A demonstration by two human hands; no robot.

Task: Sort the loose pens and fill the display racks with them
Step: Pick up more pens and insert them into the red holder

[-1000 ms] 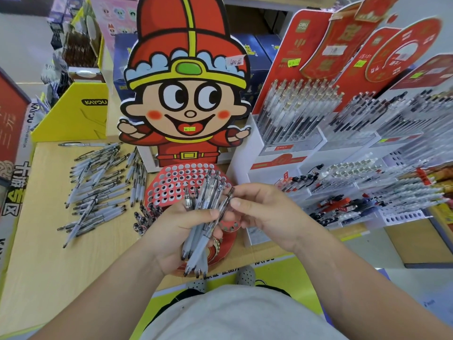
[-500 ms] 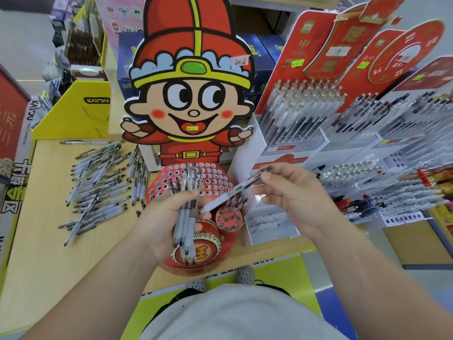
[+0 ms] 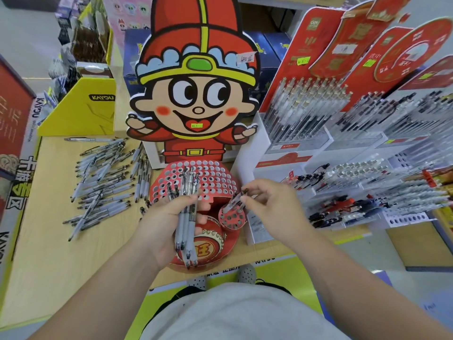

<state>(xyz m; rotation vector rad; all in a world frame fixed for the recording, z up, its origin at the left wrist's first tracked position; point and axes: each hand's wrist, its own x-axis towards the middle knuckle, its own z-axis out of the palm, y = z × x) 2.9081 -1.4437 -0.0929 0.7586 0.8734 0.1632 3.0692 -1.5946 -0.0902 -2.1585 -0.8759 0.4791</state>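
Fingers (image 3: 255,190) of my right hand (image 3: 272,209) pinch one pen (image 3: 234,201) near its clip end. Thumb and forefinger are closed narrow on the barrel and the others curl loosely. The tip slants toward seven o'clock, down at the small round holder (image 3: 235,223), a red cup with a holed top at four o'clock from the big perforated rack (image 3: 215,177). I cannot tell whether the tip has entered a hole, because the pen blurs there. My left hand (image 3: 169,227) is wrapped round a bundle of pens (image 3: 187,217), gripped at mid-barrel, with tips toward six o'clock and clips toward twelve, over the front of the red stand.

I judge the step in hand to be filling: pens go one at a time from the bundle into the holes. Most holes in the big rack look vacant, so I would say the job is early. The loose pens (image 3: 103,177) lie scattered on the table (image 3: 49,241) at ten o'clock from my left hand, well apart from the rack and not yet gathered. The white racks (image 3: 306,114) at two o'clock are crowded with pens.

The next move calls for setting the tip over a single hole, bringing the pen nearer upright, and loosening my pinch only once it seats. The holes sit close together, so a tilted pen could catch a rim or nudge the little holder, which looks light.
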